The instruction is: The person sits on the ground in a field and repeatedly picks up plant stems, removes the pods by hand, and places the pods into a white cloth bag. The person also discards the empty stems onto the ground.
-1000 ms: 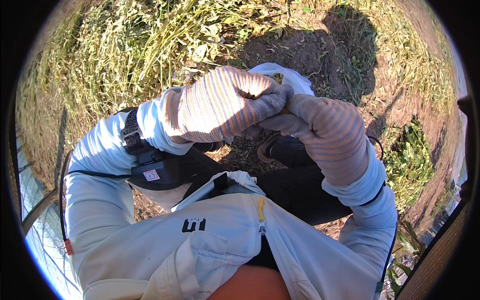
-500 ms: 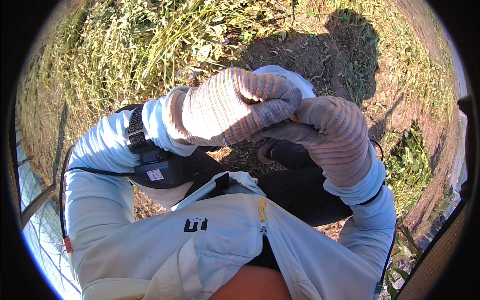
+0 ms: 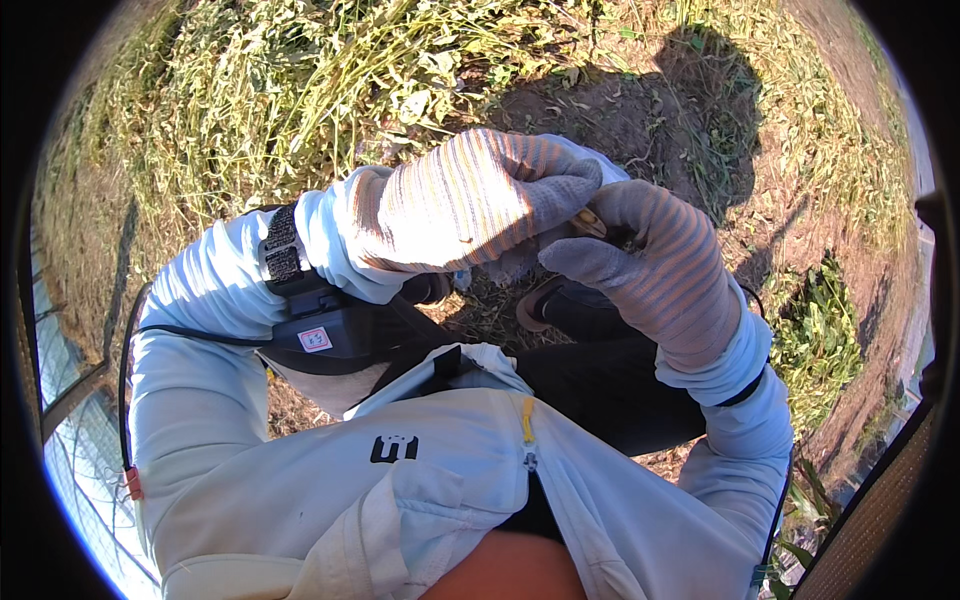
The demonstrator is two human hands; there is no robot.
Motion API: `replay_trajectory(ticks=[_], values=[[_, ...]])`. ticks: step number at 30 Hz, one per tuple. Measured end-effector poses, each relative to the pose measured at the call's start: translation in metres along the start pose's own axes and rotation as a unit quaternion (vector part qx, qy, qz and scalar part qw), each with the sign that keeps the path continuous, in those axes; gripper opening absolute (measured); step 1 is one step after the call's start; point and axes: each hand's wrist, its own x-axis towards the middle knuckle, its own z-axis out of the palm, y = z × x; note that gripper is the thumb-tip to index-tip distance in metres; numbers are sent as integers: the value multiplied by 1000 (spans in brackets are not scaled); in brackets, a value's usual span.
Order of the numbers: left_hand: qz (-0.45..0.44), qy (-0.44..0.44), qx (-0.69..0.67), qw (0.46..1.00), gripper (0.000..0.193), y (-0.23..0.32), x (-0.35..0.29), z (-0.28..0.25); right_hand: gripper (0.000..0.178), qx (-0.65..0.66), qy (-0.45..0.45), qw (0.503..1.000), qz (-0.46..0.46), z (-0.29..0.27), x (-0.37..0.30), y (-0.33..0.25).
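My hands wear striped knit gloves and meet in front of my knees. My left hand [image 3: 480, 200] is closed, thumb pressed to the curled fingers. A small yellow-brown dry pod [image 3: 588, 222] shows at its thumb tip, between the two hands; its far end is hidden. Beside it, my right hand [image 3: 650, 255] has thumb and fingers apart, curved around the pod's side. Something dark shows in that gap, too small to name. Behind the hands is a white plastic bag [image 3: 600, 163], mostly hidden by the gloves.
Cut, drying plants [image 3: 280, 100] cover the ground ahead and left. Bare soil [image 3: 620, 120] lies in my shadow beyond the bag. A leafy green clump [image 3: 820, 340] is at the right. My dark trouser leg [image 3: 600, 390] and a shoe [image 3: 533, 305] are below the hands.
My right thumb has moved away from its fingers, and a gap has opened between the hands. The pod shows more plainly. My left hand has tilted slightly upward.
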Motion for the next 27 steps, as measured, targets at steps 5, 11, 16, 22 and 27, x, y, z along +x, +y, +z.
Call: replay_trajectory(ticks=[5,11,16,22,27], values=[[28,48,115,992,30,3,3,1,23,174,0,984,-42,1,2,13],[63,-12,131,989,37,-3,6,-5,21,121,-39,990,-57,-9,5,20],[118,-106,77,984,34,-18,18,-26,30,246,-53,964,84,-13,5,11],[119,-1,159,980,35,-37,22,-39,35,256,-55,959,109,-12,10,14],[147,11,218,965,37,-26,22,-33,35,262,-43,959,100,-10,12,22]])
